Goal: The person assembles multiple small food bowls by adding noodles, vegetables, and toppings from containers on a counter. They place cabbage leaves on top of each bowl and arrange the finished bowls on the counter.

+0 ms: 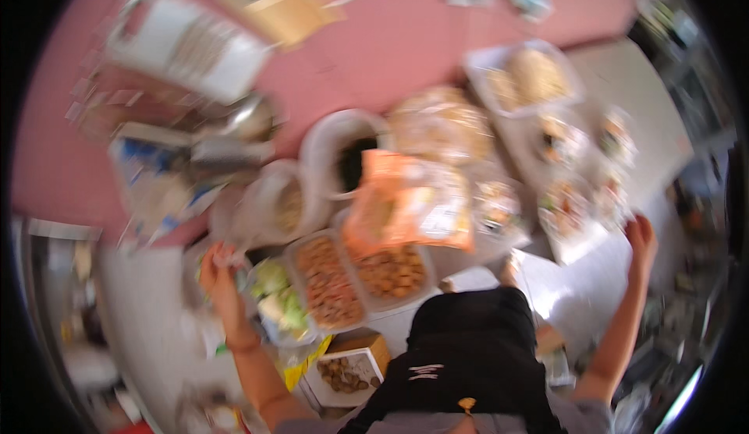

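Motion blurs the view. My left hand (219,270) is at the left, its fingertips at a small pinkish thing over a container; whether it grips that thing is unclear. Beside it stand a container of green and pale cut vegetables (281,302) and a tub of reddish chopped food (330,282). A tub of orange-brown cubes (395,273) lies partly under an orange plastic package (380,212). My right hand (641,235) is at the right, close to a tray (570,252) that bears several clear-wrapped food portions (564,203). Its fingers look bent, and their hold is unclear.
White tubs (319,147), a clear bag of round flat food (442,124) and a white tray of pale food (529,80) stand farther back. A white cutting board (187,45) lies on the pink surface. A foam box (345,396) sits low, near my body.
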`<state>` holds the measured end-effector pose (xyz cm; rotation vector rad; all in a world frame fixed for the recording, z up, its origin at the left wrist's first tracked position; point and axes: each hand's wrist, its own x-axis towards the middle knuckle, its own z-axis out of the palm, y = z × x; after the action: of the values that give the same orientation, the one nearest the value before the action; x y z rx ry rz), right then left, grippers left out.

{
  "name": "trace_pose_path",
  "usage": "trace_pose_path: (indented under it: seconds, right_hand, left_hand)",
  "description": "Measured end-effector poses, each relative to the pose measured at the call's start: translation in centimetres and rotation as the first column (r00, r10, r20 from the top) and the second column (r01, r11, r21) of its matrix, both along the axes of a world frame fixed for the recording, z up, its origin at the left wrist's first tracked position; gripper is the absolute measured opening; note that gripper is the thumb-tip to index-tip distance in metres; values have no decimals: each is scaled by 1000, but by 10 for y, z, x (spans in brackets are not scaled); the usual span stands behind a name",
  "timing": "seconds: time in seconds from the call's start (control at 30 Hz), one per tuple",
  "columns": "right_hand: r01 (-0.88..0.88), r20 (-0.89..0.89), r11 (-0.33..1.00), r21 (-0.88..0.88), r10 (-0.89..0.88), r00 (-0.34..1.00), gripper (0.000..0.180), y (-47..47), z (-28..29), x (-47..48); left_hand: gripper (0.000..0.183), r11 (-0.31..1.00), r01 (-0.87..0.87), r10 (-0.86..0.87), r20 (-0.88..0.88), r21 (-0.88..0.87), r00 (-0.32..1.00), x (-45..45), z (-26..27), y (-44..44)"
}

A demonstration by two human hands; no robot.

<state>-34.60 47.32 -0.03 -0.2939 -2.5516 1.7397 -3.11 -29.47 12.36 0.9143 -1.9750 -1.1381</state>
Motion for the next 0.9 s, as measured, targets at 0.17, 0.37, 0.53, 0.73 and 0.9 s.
trace_pose_path:
  seconds: [0.17, 0.37, 0.53, 0.73, 0.9]
  right_hand:
    - [-95, -85, 983, -156, 82, 993, 28, -32, 42, -35]
    - [-633, -203, 512, -581, 661, 722, 75, -60, 61, -44]
    - [-432, -77, 537, -725, 560, 825, 39, -31, 43, -82]
    - [-220, 42, 684, -695, 344, 938, 11, 45, 23, -186]
    - [-353, 23, 892, -283, 375, 927, 28, 69, -6, -246]
  left_hand:
    - [25, 822, 498, -464, -182, 274, 867, -103, -17, 155]
    - [24, 242, 801, -845, -287, 547, 451, -271, -18, 410]
    - [32, 116, 932, -979, -116, 344, 165, -392, -36, 537]
    - [21, 343, 923, -939, 28, 174, 343, -500, -55, 598]
    - [15, 408, 774, -843, -127, 485, 523, -552, -82, 619]
